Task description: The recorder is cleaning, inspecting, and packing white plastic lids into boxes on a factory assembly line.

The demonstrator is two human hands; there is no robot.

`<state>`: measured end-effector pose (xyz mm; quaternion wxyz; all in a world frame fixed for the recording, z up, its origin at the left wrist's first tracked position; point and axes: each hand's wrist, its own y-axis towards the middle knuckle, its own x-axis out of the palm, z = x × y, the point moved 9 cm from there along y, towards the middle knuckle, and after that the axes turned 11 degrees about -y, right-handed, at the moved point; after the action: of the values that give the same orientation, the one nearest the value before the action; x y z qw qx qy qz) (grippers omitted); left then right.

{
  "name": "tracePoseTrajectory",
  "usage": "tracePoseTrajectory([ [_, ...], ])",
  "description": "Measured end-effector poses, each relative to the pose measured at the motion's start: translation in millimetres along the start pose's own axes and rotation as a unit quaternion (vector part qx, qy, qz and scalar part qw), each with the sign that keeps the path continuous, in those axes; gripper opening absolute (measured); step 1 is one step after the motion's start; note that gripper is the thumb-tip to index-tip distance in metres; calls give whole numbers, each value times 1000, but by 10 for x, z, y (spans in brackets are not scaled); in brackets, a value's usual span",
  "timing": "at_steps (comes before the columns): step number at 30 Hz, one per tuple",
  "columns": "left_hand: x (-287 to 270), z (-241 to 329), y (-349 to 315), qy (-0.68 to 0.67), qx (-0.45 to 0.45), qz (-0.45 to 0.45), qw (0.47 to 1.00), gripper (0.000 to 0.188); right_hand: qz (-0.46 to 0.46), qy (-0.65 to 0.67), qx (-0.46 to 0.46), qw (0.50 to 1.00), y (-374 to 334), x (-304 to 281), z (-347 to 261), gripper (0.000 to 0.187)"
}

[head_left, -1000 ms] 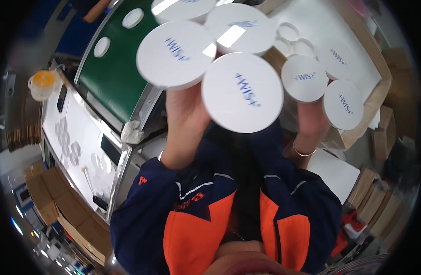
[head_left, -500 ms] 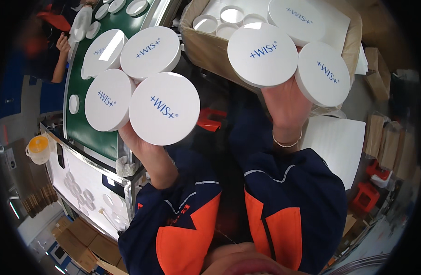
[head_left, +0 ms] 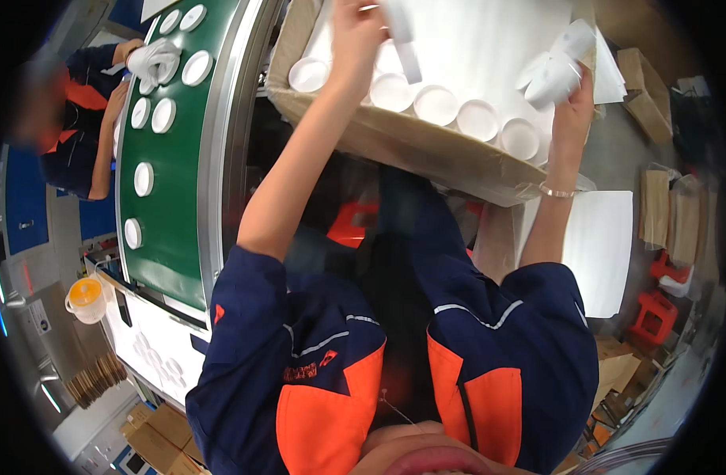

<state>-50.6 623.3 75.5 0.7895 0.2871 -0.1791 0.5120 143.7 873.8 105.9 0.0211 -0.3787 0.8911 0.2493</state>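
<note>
My left hand (head_left: 358, 36) is over the far left part of a lined box (head_left: 458, 170), its fingers closed on white round lids (head_left: 402, 43) seen nearly edge-on. How many it grips I cannot tell. At the box's right side my right hand (head_left: 571, 111) holds up several white round lids (head_left: 554, 73), tilted and smeared by motion. Some of its fingers are hidden behind them. Inside the box, along its near wall, a row of shallow white lids (head_left: 436, 105) lies on a white sheet.
On the left runs a green conveyor belt (head_left: 173, 229) bearing several white lids (head_left: 144, 180). A co-worker's gloved hand (head_left: 153, 63) is at its far side. A lit white table (head_left: 149, 340), a yellow-lidded jug (head_left: 86, 299), white sheets (head_left: 596, 253) and a red stool (head_left: 654, 315) stand around.
Both hands have moved up over the box, the left one rightward from beside the belt. The lids, facing me before, are turned edge-on or tilted. The view has shifted, showing more of the box.
</note>
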Motion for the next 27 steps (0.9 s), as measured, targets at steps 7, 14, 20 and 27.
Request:
tracePoseTrajectory([
  [7,978,-1370,306,352,21,-126,927,33,-146,-479,55,864,440,-141,606,20],
  [14,913,-1757,98,574,-8,-235,784,43,-175,-541,-36,822,442,91,757,16],
  [20,789,-1661,1,618,-22,-285,733,57,-216,-587,-40,779,357,260,1054,18],
  [27,525,-1238,-125,577,-21,-298,760,50,-291,-547,-6,785,-69,209,1091,30],
])
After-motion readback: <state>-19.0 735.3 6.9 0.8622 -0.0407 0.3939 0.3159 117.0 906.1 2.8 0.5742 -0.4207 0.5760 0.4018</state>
